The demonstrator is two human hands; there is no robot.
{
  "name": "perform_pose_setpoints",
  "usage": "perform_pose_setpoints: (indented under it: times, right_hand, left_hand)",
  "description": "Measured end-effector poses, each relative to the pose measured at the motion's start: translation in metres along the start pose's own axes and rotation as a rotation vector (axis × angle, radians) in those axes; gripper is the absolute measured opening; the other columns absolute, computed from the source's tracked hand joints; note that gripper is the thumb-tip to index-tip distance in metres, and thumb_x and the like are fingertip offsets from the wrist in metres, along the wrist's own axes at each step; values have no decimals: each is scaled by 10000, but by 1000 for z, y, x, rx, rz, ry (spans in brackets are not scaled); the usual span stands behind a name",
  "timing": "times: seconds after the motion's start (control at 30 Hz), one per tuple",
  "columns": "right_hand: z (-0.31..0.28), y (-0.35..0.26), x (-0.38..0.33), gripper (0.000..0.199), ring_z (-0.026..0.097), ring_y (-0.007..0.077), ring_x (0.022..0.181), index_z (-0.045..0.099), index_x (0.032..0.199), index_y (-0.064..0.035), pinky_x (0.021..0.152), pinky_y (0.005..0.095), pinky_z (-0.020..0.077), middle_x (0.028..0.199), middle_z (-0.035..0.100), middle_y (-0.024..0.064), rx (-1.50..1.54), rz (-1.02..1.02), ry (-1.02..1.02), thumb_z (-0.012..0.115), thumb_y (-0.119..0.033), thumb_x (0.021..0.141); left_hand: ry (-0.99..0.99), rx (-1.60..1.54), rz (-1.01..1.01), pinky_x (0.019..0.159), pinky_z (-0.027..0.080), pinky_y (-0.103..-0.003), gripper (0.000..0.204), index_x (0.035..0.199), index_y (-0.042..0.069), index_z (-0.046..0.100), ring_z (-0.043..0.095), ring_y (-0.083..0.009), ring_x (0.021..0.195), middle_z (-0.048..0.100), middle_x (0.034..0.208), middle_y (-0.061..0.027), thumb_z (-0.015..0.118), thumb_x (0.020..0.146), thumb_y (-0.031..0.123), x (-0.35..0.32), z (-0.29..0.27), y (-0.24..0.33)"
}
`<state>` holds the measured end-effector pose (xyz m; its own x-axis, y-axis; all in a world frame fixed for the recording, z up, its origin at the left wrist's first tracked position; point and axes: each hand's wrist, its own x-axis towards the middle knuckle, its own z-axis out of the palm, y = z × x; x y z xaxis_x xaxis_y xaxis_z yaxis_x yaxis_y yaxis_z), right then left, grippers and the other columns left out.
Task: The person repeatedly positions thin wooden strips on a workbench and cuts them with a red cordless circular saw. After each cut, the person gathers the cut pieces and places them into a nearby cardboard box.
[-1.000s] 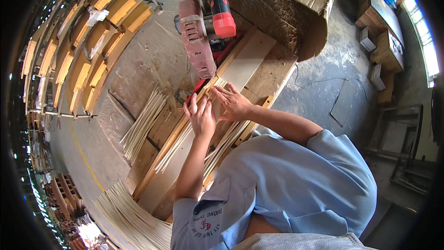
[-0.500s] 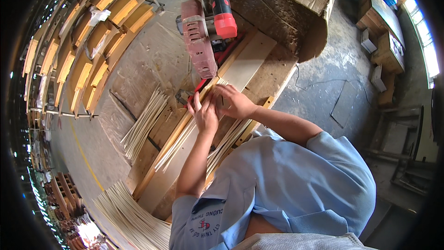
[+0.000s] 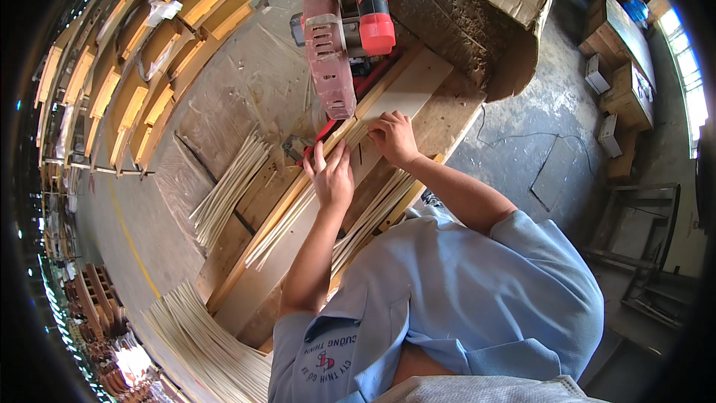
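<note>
My left hand (image 3: 332, 177) lies with fingers stretched and apart over a bundle of thin pale wooden strips (image 3: 287, 220), against a long wooden fence (image 3: 257, 239). My right hand (image 3: 395, 139) is over the pale board (image 3: 403, 93), just right of the left hand, its fingers curled; whatever they hold, if anything, is hidden. Just beyond both hands stands a miter saw (image 3: 330, 60) with a dusty reddish blade guard and a black-and-red handle (image 3: 373, 7). The strips' far ends are partly covered by my left hand.
More strips lie in a bundle (image 3: 231, 186) left of the fence, a larger pile (image 3: 205, 339) at lower left, and another bundle (image 3: 369, 224) near my body. A cardboard box (image 3: 514, 52) with sawdust stands behind the saw. Racks of curved wooden parts (image 3: 156, 52) fill the left.
My right hand has moved away from my left hand, to the right and slightly farther off. The left hand stays on the strips, its fingers more spread. The view has shifted slightly.
</note>
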<state>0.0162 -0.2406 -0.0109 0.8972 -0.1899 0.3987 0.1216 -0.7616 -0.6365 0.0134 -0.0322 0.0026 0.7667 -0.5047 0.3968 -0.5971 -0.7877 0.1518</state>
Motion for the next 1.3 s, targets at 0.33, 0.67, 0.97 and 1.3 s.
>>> perform_pose_setpoints:
  times: [0.33, 0.67, 0.97, 1.3]
  right_hand:
    - [-5, 0, -1, 119, 606, 263, 1013, 783, 949, -196, 946, 430, 439, 953, 675, -6, -17, -97, -43, 762, -195, 831]
    - [-10, -3, 0, 179, 599, 268, 1042, 796, 1005, -191, 953, 440, 433, 991, 681, 6, -26, -98, -139, 803, -219, 828]
    - [-8, -3, 1, 164, 597, 291, 1074, 778, 995, -155, 957, 445, 444, 1028, 674, 41, 39, -42, -105, 796, -199, 838]
    - [2, -1, 4, 173, 599, 310, 1083, 775, 1004, -120, 954, 438, 454, 1047, 678, 54, 17, 16, -28, 783, -167, 838]
  left_hand:
    - [6, 8, -2, 1194, 266, -689, 374, 1269, 126, 764, 437, -405, 1447, 651, 1476, 35, 708, 899, 123, -1, 0, -2]
    - [3, 17, -5, 1179, 280, -708, 354, 1274, 129, 762, 442, -414, 1446, 655, 1474, 30, 699, 926, 130, 0, 1, -1]
    - [-13, 18, -20, 1192, 254, -701, 389, 1267, 152, 769, 419, -394, 1459, 644, 1484, 56, 723, 882, 127, -3, 4, -3]
    - [-10, 12, -24, 1181, 279, -707, 345, 1247, 136, 772, 444, -415, 1445, 659, 1469, 29, 721, 906, 126, -1, 1, -1]
